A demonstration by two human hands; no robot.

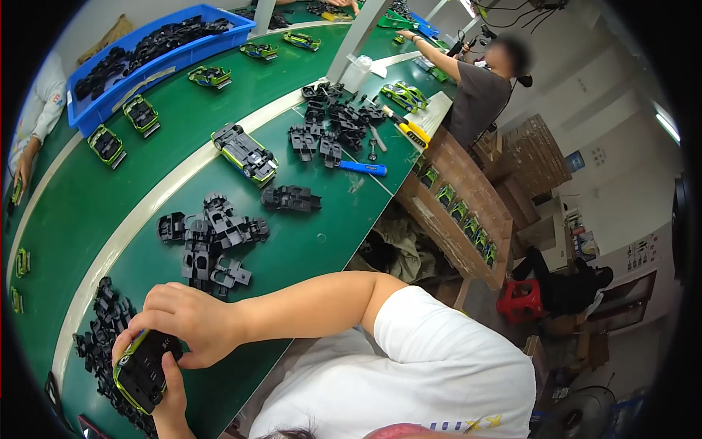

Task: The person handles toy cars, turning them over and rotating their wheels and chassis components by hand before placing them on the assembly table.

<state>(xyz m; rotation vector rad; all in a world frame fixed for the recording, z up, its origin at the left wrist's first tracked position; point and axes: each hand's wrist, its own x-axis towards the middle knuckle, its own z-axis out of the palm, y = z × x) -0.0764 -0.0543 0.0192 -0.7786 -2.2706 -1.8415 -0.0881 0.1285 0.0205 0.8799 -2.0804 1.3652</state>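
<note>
A green toy car (143,371) is held black underside up between my two hands, at the lower left. My right hand (191,322) is closed on it from above, its fingers over the car's upper edge. From below, my left hand (172,395) grips the near end with its thumb on the underside; its other fingers are mostly hidden. Beside and behind the car lies a heap of small black plastic parts (110,314). Larger black interior parts (212,241) form a loose pile beyond my right hand. Another toy car (247,154) lies underside up farther off.
Several green toy cars (140,113) sit along the green belt (80,212). A blue bin (241,33) holds black parts. More black parts (329,121), a blue-handled tool (363,168) and yellow-handled tools (413,132) lie on the table. A wooden tray (468,172) holds cars. Co-workers (482,88) sit nearby.
</note>
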